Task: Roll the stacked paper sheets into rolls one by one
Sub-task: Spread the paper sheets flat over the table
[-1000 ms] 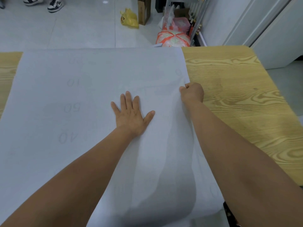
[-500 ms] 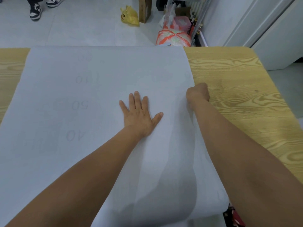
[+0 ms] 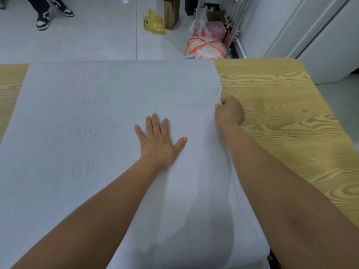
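Large white paper sheets (image 3: 108,105) lie stacked flat on a wooden table (image 3: 281,117), with faint mirrored numbers showing through the top sheet. My left hand (image 3: 158,141) rests palm down on the sheets near their middle, fingers spread. At the stack's right edge my right hand (image 3: 229,111) is closed in a fist, pinching the edge of the top sheet, which is slightly lifted and wrinkled there. Both forearms reach in from the bottom of the view and cast shadows on the paper.
Bare wood shows right of the sheets and in a strip at the far left (image 3: 11,84). Beyond the table's far edge on the tiled floor are a yellow bag (image 3: 153,23), a cardboard box (image 3: 171,12), an orange-and-white bag (image 3: 206,48), a metal rack and a person's feet (image 3: 43,20).
My right hand has shifted a little rightward along the sheet's right edge, still gripping it. My left hand stays flat on the paper. The view has drifted slightly.
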